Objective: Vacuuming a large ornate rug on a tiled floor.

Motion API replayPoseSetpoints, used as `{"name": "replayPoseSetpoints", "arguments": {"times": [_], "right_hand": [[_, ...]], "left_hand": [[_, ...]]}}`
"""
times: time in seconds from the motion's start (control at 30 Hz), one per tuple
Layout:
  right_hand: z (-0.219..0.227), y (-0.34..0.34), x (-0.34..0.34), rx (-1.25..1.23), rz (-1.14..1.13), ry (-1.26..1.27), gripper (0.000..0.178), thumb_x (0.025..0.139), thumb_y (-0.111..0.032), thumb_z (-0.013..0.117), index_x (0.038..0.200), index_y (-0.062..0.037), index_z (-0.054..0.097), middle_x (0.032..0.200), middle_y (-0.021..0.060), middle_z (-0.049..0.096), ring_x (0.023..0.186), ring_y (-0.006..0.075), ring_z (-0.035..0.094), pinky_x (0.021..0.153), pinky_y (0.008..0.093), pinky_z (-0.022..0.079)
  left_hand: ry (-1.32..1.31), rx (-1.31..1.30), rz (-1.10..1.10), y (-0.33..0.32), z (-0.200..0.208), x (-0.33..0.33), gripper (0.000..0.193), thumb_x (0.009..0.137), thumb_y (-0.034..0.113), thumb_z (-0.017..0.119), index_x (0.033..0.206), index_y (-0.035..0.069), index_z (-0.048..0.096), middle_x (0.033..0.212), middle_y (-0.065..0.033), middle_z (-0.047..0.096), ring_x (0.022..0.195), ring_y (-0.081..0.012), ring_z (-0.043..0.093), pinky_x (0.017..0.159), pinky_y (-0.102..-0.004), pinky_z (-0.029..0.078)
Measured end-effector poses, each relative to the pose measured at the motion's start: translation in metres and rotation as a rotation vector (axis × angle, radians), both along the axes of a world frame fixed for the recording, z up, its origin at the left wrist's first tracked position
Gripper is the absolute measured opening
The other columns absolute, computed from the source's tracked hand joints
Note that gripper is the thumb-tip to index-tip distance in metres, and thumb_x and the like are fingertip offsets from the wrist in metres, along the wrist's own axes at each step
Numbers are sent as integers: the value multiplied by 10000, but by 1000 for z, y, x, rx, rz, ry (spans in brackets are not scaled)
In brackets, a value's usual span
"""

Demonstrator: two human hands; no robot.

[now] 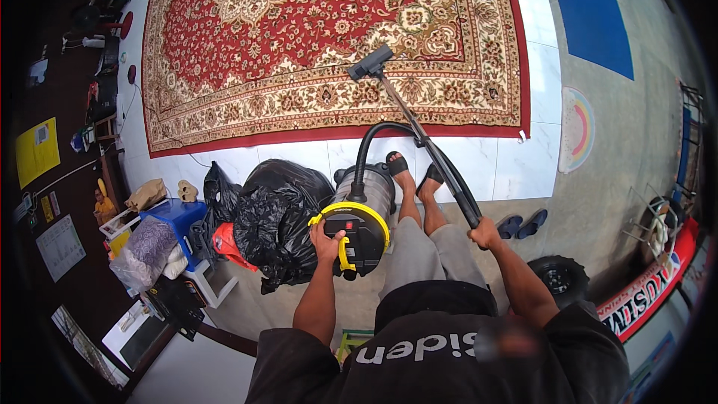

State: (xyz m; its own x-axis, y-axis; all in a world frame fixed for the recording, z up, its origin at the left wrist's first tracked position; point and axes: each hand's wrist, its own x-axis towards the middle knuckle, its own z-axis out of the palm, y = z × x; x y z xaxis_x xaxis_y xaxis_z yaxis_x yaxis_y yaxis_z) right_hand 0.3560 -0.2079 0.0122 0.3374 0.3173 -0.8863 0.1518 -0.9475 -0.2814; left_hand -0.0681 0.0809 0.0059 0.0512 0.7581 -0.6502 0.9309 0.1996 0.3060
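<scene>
My right hand point(485, 233) is wrapped round the black grip of a vacuum cleaner wand point(419, 131). The wand's grey floor head point(371, 63) rests on a red and cream patterned carpet point(329, 37). A black hose point(363, 153) curves from the wand to a canister vacuum cleaner point(359, 236) with a steel drum, black lid and yellow rim. On the left side of that lid, my left hand point(326, 241) grips the edge, its fingers beside a yellow catch. What lies under the palm is hidden.
Black garbage bags point(280, 213) are heaped left of the vacuum cleaner. Further left stands a blue stool point(178, 224) with bagged items around it. Dark slippers point(521, 225) and a tyre point(557, 278) lie at the right. A blue mat point(591, 11) is at the far right.
</scene>
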Motion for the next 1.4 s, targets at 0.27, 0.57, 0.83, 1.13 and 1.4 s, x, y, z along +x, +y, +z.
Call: {"name": "replayPoseSetpoints", "arguments": {"times": [0.27, 0.57, 0.83, 1.13, 1.4], "right_hand": [[98, -170, -58, -5, -47, -98, 319, 703, -244, 685, 824, 50, 670, 732, 313, 624, 816, 458, 677, 733, 491, 510], [4, 69, 21, -2, -6, 39, 339, 612, -234, 690, 783, 58, 703, 716, 220, 705, 718, 352, 722, 711, 418, 565], [76, 165, 11, 466, 76, -72, 649, 803, -458, 715, 1190, 23, 515, 850, 307, 669, 883, 496, 661, 772, 518, 515], [187, 84, 12, 140, -107, -64, 468, 926, -359, 651, 1003, 93, 556, 710, 292, 645, 755, 462, 683, 675, 507, 504], [273, 4, -5, -6, -112, -119, 426, 897, -345, 661, 942, 70, 572, 611, 187, 627, 579, 322, 663, 590, 426, 496]], "left_hand": [[15, 40, -7, -8, 3, 1, 885, 676, 297, 883, 1430, 86, 469, 1519, -177, 348, 1451, -375, 224, 1218, -469, 203], [42, -92, -20, 4, 1, 0, 981, 677, 338, 894, 1487, 96, 397, 1565, -199, 287, 1478, -385, 188, 1222, -463, 193], [-106, 134, -658, 58, 42, 223, 1110, 650, 141, 887, 1562, 140, 254, 1623, -218, 152, 1488, -477, 134, 1184, -611, 179], [-737, 98, -868, -46, 26, 351, 480, 714, 130, 775, 1155, 83, 589, 1362, -179, 523, 1366, -463, 401, 1131, -572, 332], [-816, -88, -1002, -141, 92, 346, 362, 712, 115, 767, 1038, 49, 625, 1143, -161, 581, 1187, -418, 523, 1112, -463, 377]]}}
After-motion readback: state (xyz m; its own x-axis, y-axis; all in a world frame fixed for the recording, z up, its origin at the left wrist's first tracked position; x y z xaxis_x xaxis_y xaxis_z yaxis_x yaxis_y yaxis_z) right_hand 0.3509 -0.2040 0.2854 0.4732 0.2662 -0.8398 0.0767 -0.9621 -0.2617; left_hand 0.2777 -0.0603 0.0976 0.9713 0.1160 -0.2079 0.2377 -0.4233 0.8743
